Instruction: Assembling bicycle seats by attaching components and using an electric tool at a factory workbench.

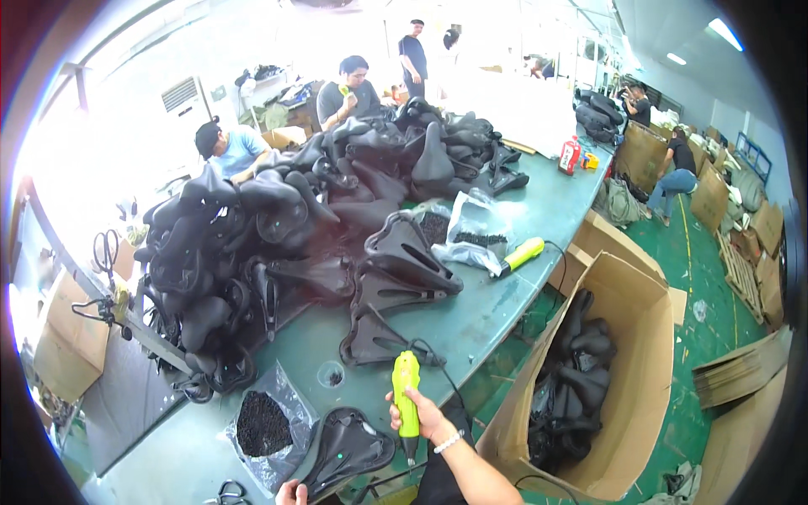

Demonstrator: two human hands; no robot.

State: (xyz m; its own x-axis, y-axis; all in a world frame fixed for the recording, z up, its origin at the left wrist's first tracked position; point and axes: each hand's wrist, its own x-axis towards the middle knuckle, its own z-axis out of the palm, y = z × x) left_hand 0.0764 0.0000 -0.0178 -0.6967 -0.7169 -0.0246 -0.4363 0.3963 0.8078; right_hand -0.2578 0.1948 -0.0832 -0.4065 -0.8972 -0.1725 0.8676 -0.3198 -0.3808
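Observation:
My right hand (427,417) is wrapped round a lime-yellow electric screwdriver (406,396). Its tip points down beside an upturned black bicycle saddle (358,442) near the front edge. Only the fingers of my left hand (291,493) show, pinching the narrow end of that saddle at the lower edge of the picture. To the saddle's left lies a clear plastic bag (295,400) with a heap of small black screws (263,423). Several more upturned saddles (404,290) rest farther up the bench, and a small round clear dish (331,374) holds a few dark bits.
Black saddles (278,198) are piled high on the green bench (547,210). A second lime screwdriver (523,255) lies beside an opened bag of small parts (480,223). To the right, a cardboard box (627,379) holds saddles. Scissors (227,492) lie front left. Co-workers sit beyond the pile.

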